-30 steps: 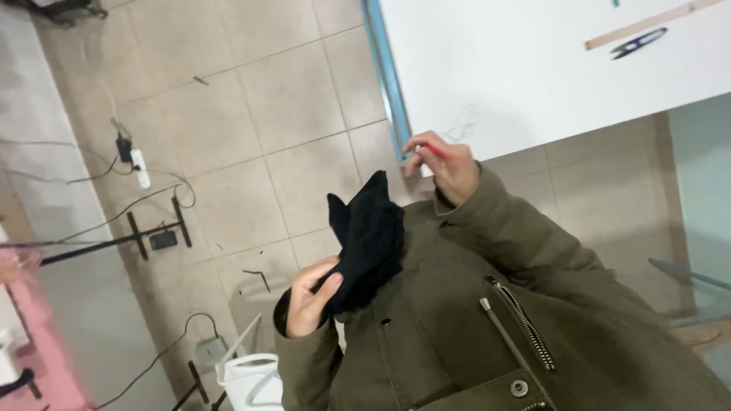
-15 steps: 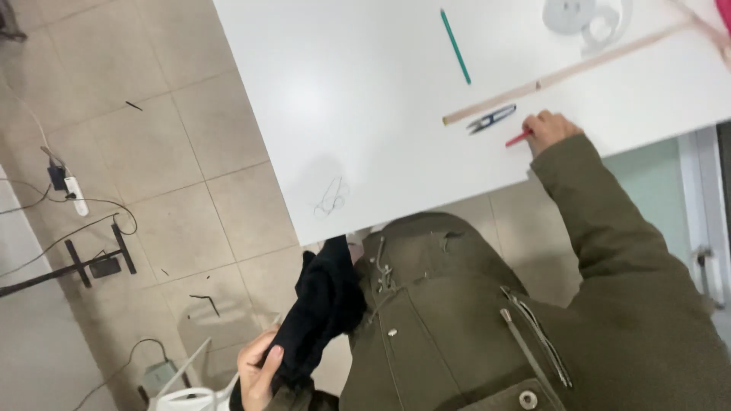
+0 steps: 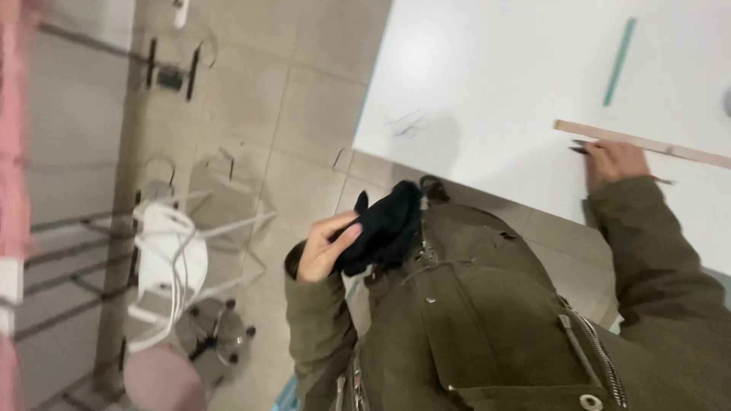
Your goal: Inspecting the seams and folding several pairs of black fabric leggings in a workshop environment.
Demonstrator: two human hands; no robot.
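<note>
Clutching a black cloth (image 3: 384, 227) against the coat, the left hand (image 3: 324, 247) stays off the table (image 3: 487, 91); the right hand (image 3: 613, 161) rests fingers curled beside the long wooden stick (image 3: 647, 143), nearer it.

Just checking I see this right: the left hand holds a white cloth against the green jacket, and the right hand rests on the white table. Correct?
Not quite: the cloth in the left hand is black, as the head view shows. The jacket is green, and the right hand does rest on the white table.
</note>
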